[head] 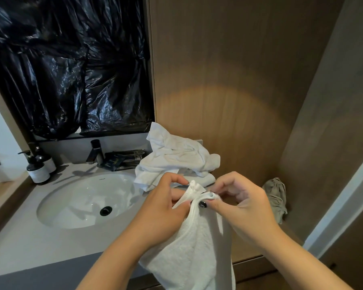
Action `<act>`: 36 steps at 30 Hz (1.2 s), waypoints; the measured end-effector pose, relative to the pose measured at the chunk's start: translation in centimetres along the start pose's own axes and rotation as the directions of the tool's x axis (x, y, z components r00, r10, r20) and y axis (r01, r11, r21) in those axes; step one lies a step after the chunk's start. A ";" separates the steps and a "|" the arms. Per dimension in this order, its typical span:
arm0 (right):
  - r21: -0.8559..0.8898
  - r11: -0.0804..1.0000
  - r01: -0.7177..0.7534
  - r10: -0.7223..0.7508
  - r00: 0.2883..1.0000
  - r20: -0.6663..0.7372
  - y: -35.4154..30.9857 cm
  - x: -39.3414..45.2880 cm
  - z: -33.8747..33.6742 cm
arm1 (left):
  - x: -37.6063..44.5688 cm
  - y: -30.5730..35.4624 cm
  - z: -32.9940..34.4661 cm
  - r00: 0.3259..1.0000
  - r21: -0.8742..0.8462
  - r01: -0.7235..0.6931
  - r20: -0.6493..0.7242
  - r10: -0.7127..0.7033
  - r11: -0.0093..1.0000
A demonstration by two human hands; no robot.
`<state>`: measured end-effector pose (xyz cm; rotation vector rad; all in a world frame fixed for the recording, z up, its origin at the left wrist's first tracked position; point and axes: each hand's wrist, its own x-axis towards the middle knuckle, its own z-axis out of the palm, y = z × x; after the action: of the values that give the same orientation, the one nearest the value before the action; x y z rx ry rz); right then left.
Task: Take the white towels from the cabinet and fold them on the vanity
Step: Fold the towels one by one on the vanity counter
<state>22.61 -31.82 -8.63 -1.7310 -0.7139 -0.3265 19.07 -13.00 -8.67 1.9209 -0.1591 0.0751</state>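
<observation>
both hands (pixel 199 203) pinch towel (pixel 194 243) corners

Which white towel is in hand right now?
The white towel hanging off the vanity's front edge, pinched by both hands; the other white towels lie heaped behind the sink.

Occlusions and crops, head view.

White terry towel (pixel 195 254) runs off the bottom edge, lower end unseen; its top corner is bunched inside the left hand (pixel 161 208) and right hand (pixel 242 206). Black crinkled plastic sheet (pixel 71 65) covers the mirror, surface hidden. Labels on the dark pump bottles (pixel 38 170) too small to read. Crumpled white towel heap (pixel 176 160) hides the vanity's back corner.
</observation>
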 end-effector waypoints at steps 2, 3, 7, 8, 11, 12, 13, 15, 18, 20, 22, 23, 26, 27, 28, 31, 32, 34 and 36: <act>-0.016 1.000 0.010 -0.010 1.000 0.002 -0.2 0.3 0.2 | 0.0 0.1 0.0 1.000 -0.030 -0.001 0.003 0.001 1.000; -0.015 1.000 0.026 -0.026 1.000 -0.002 -0.2 0.3 0.4 | 0.0 0.1 0.0 1.000 -0.037 -0.011 0.014 0.012 0.999; -0.007 0.998 0.056 -0.057 0.998 -0.038 0.5 0.3 0.7 | 0.0 -0.1 -0.3 0.998 -0.081 -0.038 0.049 0.042 0.996; 0.008 0.999 0.036 -0.036 0.999 -0.034 0.7 0.3 0.8 | 0.0 -0.1 -0.4 0.998 -0.098 -0.030 0.054 0.036 0.995; 0.020 0.999 -0.026 0.027 0.999 -0.029 0.4 0.3 0.7 | 0.1 0.0 -0.7 0.996 -0.101 0.014 0.091 -0.004 0.995; 0.009 0.999 -0.039 0.039 0.999 -0.033 0.4 0.3 0.6 | 0.0 0.1 -0.9 0.995 -0.089 0.026 0.102 -0.017 0.996; -0.004 0.999 -0.054 0.054 0.998 -0.036 0.4 0.3 0.7 | 0.0 0.1 -1.0 0.993 -0.070 0.031 0.112 -0.023 0.997; -0.027 0.996 -0.082 0.080 0.996 -0.047 0.5 0.1 0.9 | -0.2 0.2 -1.1 0.994 -0.024 0.023 0.112 -0.020 0.999; -0.091 0.995 -0.028 0.021 0.997 -0.080 0.5 -0.1 1.7 | -0.3 0.2 -1.1 0.997 -0.001 0.027 0.075 -0.026 1.000; -0.101 0.994 0.038 -0.044 0.997 -0.056 0.4 -0.2 1.9 | -0.2 -0.1 -1.1 0.998 -0.008 0.047 0.035 -0.047 0.999; -0.070 0.995 0.070 -0.071 0.997 -0.017 0.5 -0.4 1.8 | 0.0 -0.5 -1.3 0.997 -0.044 0.071 0.007 -0.071 0.997; -0.058 0.996 0.072 -0.072 0.997 -0.005 0.6 -0.4 1.8 | 0.0 -0.6 -1.4 0.997 -0.064 0.078 0.008 -0.077 0.995; -0.033 0.996 0.077 -0.078 0.997 -0.020 0.9 -0.4 2.0 | 0.0 -0.4 -1.6 0.997 -0.122 0.071 0.037 -0.067 0.990; -0.017 0.997 0.081 -0.082 0.996 -0.040 0.9 -0.3 2.0 | 0.0 -0.2 -1.7 0.997 -0.135 0.061 0.050 -0.055 0.989; 0.001 0.997 0.079 -0.079 0.995 -0.063 0.9 -0.2 2.0 | 0.0 -0.1 -1.8 0.997 -0.138 0.049 0.071 -0.040 0.989; 0.028 1.000 0.011 -0.008 0.995 -0.100 1.1 -0.2 1.9 | -0.1 -0.1 -2.1 0.989 -0.093 0.016 0.147 -0.002 0.996; 0.018 1.000 -0.021 0.022 0.996 -0.092 1.1 -0.2 1.8 | -0.2 -0.1 -2.1 0.988 -0.073 0.001 0.152 0.010 0.997; -0.017 0.997 -0.074 0.074 0.997 -0.013 1.3 -0.2 1.5 | -0.3 0.2 -2.0 0.989 -0.054 -0.037 0.139 0.045 0.998; -0.069 0.989 -0.132 0.139 0.983 0.123 1.4 -0.1 1.2 | -0.3 0.4 -1.8 0.990 -0.077 -0.061 0.121 0.070 0.995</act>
<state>23.23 -30.93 -10.07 -1.8603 -0.6791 -0.1458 18.73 -11.48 -7.69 1.8481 -0.3041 -0.0059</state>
